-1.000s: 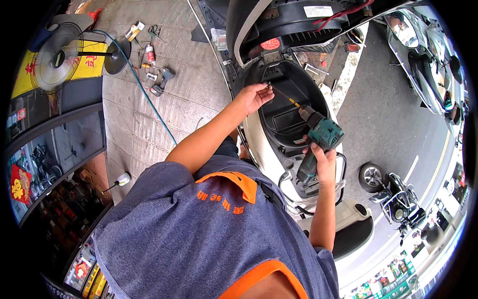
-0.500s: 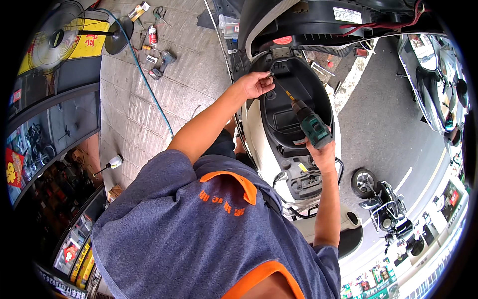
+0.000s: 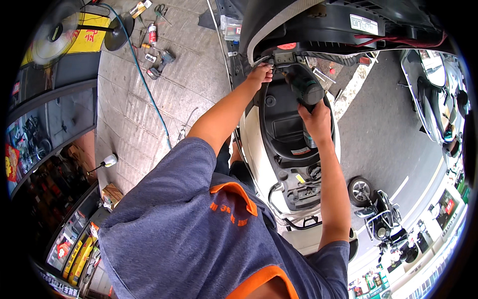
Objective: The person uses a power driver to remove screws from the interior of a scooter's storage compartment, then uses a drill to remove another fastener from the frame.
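Observation:
My right hand [image 3: 317, 122] is wrapped round the grip of a dark green cordless drill [image 3: 307, 91]. The drill is over the far part of the open black storage bin [image 3: 284, 124] of a white scooter [image 3: 253, 130], its front end toward my left hand. My left hand [image 3: 261, 74] is closed in a pinch at the bin's far left rim, beside the metal hinge bracket [image 3: 285, 58]. Whatever sits between those fingertips is too small to make out. The drill's tip is blurred and dark against the bin. Above the bin the scooter's seat [image 3: 318, 30] stands raised, its black underside showing.
On the pavement to the left lie another cordless drill [image 3: 162, 62], a red spray can [image 3: 152, 34] and a blue hose [image 3: 144, 79]. A pedestal fan [image 3: 55, 32] stands at far left. Parked scooters [image 3: 438, 94] and a motorcycle [image 3: 383, 217] are on the right.
The drill in my right hand has moved forward and turned, its front end now close to the hinge bracket. My left hand has shifted slightly forward to the bin's rim, still pinched.

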The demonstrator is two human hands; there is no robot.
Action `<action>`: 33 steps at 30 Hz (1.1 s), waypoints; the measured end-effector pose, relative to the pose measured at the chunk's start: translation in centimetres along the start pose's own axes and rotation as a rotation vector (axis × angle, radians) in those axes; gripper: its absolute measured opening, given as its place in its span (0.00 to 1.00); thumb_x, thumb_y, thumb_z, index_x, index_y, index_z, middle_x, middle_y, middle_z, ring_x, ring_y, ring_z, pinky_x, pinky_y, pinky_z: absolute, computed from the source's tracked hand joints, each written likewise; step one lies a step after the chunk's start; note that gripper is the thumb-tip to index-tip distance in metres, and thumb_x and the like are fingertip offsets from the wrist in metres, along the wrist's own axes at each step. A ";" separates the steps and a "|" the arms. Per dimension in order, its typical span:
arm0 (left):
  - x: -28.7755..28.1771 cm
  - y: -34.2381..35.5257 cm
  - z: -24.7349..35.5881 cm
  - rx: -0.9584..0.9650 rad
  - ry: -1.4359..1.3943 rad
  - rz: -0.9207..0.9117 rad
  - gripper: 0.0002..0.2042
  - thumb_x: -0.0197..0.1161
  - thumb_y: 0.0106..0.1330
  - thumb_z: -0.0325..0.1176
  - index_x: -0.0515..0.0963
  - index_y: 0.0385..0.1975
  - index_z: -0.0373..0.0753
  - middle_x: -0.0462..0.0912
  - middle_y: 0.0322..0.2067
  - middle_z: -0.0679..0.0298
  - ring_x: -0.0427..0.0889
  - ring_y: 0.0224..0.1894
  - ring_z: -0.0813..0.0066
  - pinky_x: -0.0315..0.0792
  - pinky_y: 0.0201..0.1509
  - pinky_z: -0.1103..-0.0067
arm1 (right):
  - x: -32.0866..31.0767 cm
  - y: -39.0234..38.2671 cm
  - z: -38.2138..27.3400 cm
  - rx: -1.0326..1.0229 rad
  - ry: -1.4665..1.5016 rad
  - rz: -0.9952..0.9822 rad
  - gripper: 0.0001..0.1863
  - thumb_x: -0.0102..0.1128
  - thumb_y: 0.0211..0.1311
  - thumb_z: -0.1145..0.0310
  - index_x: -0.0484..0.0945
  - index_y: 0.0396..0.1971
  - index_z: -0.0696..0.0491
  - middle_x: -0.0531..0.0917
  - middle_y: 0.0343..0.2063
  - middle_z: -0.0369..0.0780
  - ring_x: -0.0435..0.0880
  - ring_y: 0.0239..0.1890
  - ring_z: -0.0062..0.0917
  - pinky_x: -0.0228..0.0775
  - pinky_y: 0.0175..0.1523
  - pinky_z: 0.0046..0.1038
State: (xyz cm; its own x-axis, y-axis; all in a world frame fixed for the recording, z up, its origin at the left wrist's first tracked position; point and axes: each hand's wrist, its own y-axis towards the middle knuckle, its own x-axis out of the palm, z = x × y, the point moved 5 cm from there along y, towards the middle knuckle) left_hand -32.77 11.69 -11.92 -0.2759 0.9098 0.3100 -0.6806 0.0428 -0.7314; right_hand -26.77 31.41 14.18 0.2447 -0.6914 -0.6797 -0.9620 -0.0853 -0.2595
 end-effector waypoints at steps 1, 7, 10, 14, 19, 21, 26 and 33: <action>-0.1 0.5 -0.2 0.014 0.016 0.001 0.07 0.63 0.73 0.39 0.81 0.44 0.46 0.83 0.34 0.70 0.83 0.33 0.79 0.84 0.39 0.74 | 0.1 0.6 -0.2 -0.002 -0.019 -0.019 0.22 0.68 0.57 0.64 0.74 0.50 0.55 0.87 0.30 0.52 0.86 0.37 0.54 0.77 0.42 0.46; -0.4 1.5 -0.9 0.021 0.031 0.024 0.06 0.62 0.72 0.41 0.82 0.41 0.49 0.82 0.31 0.74 0.81 0.30 0.82 0.79 0.33 0.79 | -0.8 4.1 -1.7 -0.059 -0.120 -0.067 0.15 0.67 0.59 0.66 0.77 0.42 0.58 0.85 0.23 0.44 0.87 0.28 0.37 0.77 0.38 0.35; -0.3 1.5 -0.8 -0.027 -0.006 0.092 0.05 0.63 0.71 0.39 0.83 0.39 0.49 0.82 0.29 0.74 0.80 0.28 0.81 0.79 0.32 0.79 | -1.1 6.2 -2.3 -0.070 -0.179 -0.140 0.20 0.68 0.57 0.63 0.74 0.44 0.58 0.86 0.27 0.52 0.86 0.34 0.49 0.78 0.40 0.44; -0.1 1.2 -0.5 -0.047 0.004 0.164 0.04 0.65 0.69 0.37 0.84 0.37 0.48 0.83 0.28 0.73 0.80 0.27 0.81 0.79 0.30 0.79 | -1.4 7.6 -2.3 0.020 -0.123 -0.204 0.21 0.68 0.57 0.63 0.74 0.45 0.58 0.87 0.28 0.52 0.89 0.32 0.46 0.80 0.40 0.41; -0.2 1.3 -0.6 -0.030 -0.025 0.172 0.03 0.66 0.67 0.35 0.84 0.37 0.48 0.83 0.28 0.73 0.80 0.26 0.81 0.78 0.28 0.79 | -1.6 7.6 -2.1 0.083 0.043 -0.227 0.22 0.68 0.57 0.63 0.73 0.47 0.58 0.87 0.26 0.49 0.90 0.29 0.39 0.81 0.38 0.36; -0.5 1.3 -0.9 0.010 -0.011 0.189 0.03 0.66 0.66 0.34 0.84 0.37 0.48 0.80 0.26 0.74 0.77 0.24 0.83 0.75 0.26 0.81 | -1.5 8.1 -2.3 0.066 0.012 -0.250 0.24 0.68 0.57 0.61 0.73 0.49 0.58 0.87 0.26 0.50 0.90 0.29 0.41 0.81 0.39 0.37; -1.6 1.4 -2.0 0.179 0.012 0.228 0.11 0.67 0.64 0.27 0.85 0.46 0.44 0.77 0.26 0.76 0.73 0.24 0.86 0.70 0.27 0.84 | -0.6 10.1 -4.3 -0.147 -0.271 -0.280 0.31 0.66 0.56 0.55 0.71 0.52 0.61 0.87 0.36 0.56 0.88 0.41 0.52 0.79 0.50 0.45; -0.9 1.3 -1.6 0.428 0.014 0.209 0.15 0.70 0.63 0.24 0.85 0.50 0.36 0.84 0.33 0.71 0.80 0.36 0.84 0.73 0.45 0.84 | 0.0 11.3 -5.3 -0.067 -0.366 -0.284 0.34 0.66 0.54 0.52 0.70 0.53 0.61 0.86 0.42 0.59 0.84 0.51 0.55 0.76 0.59 0.46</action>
State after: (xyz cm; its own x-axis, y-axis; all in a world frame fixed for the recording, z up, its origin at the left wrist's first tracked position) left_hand -32.34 11.59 -14.14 -0.4292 0.8866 0.1725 -0.8311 -0.3128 -0.4599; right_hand -38.27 26.61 14.89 0.5149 -0.3365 -0.7885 -0.8533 -0.2894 -0.4337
